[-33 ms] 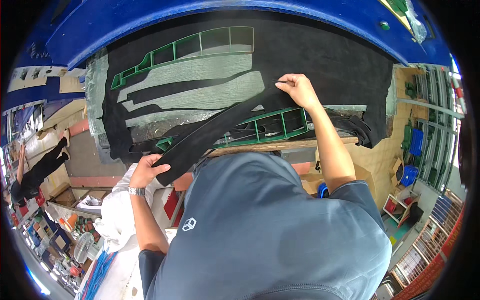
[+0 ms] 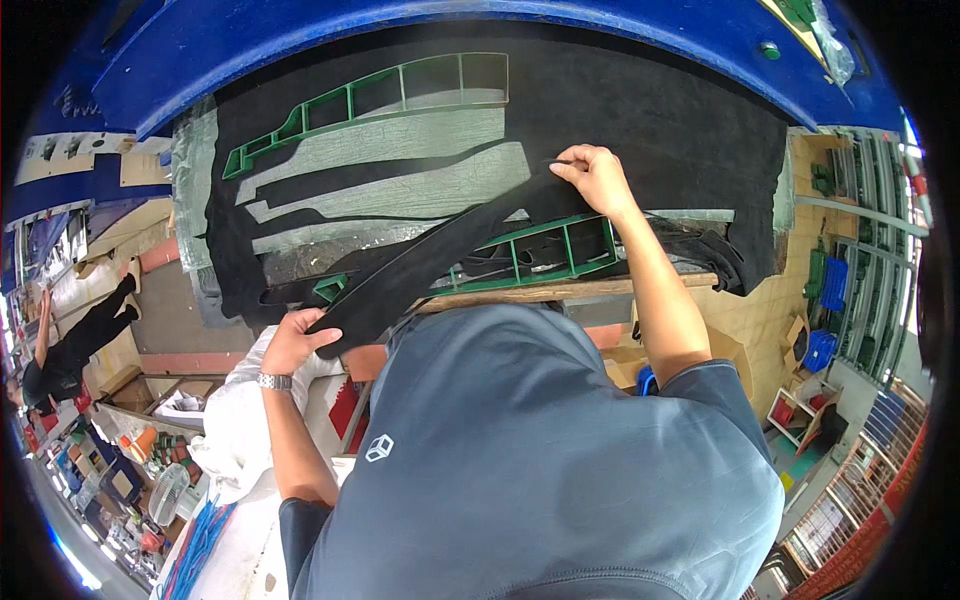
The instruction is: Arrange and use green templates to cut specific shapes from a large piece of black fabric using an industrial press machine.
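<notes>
A long black strip of fabric or leather (image 2: 430, 255) stretches slantwise between my hands. My left hand (image 2: 290, 340) pinches its near left end between thumb and fingers. At the far right end, the fingertips of my right hand (image 2: 598, 182) are closed on it. Under the strip lies a green cutting die (image 2: 514, 262), partly covered. A second, longer green die (image 2: 349, 102) rests farther off to the left. Both sit by a wide black sheet (image 2: 650, 110), whose cut-out gaps show a grey-green board (image 2: 450, 130).
A blue machine beam (image 2: 480, 30) crosses the far side. Along the near edge runs a wooden bar (image 2: 560, 292). White cloth (image 2: 235, 430) is heaped at lower left, near a fan (image 2: 168, 495). Another person (image 2: 80, 345) is at far left; racks (image 2: 870, 270) stand at right.
</notes>
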`<state>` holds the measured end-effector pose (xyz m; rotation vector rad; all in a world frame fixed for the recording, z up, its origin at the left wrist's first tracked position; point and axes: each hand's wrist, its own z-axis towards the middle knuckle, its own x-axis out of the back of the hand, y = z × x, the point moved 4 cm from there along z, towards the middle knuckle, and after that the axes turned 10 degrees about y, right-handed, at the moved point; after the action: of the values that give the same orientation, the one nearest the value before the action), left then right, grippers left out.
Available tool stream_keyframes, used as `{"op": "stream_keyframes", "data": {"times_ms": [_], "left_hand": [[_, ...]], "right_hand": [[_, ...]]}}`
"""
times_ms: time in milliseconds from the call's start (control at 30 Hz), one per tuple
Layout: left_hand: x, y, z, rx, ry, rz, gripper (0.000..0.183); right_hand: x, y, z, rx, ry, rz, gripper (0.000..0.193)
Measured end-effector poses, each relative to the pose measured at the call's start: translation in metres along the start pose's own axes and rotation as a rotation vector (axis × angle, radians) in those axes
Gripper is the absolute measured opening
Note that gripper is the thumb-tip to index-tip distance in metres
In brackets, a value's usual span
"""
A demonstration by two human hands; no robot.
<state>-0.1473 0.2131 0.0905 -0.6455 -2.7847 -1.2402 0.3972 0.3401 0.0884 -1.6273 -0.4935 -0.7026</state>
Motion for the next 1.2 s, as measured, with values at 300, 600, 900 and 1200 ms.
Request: {"op": "stream_keyframes", "data": {"times_ms": [300,600,900,1200], "left_hand": [[0.003,-0.017,0.004,0.026,0.157,0.252,0.021],[0.030,0.023,-0.017,-0.154,0.475,0.391,0.045],[-0.054,0.183,0.007,-1.036,-0.141,0.158,0.084],[-0.053,0.221,-0.042,-0.818,-0.544,-0.099,0.043]], "right_hand": [[-0.009,-0.010,0.003,0.031,0.080,-0.218,0.025],[0.021,-0.073,-0.002,0.110,-0.209,-0.202,0.019],[0.086,-0.365,-0.081,0.802,-0.243,-0.248,0.015],[0.134,-0.451,-0.100,1.058,-0.191,-0.320,0.012]]}}
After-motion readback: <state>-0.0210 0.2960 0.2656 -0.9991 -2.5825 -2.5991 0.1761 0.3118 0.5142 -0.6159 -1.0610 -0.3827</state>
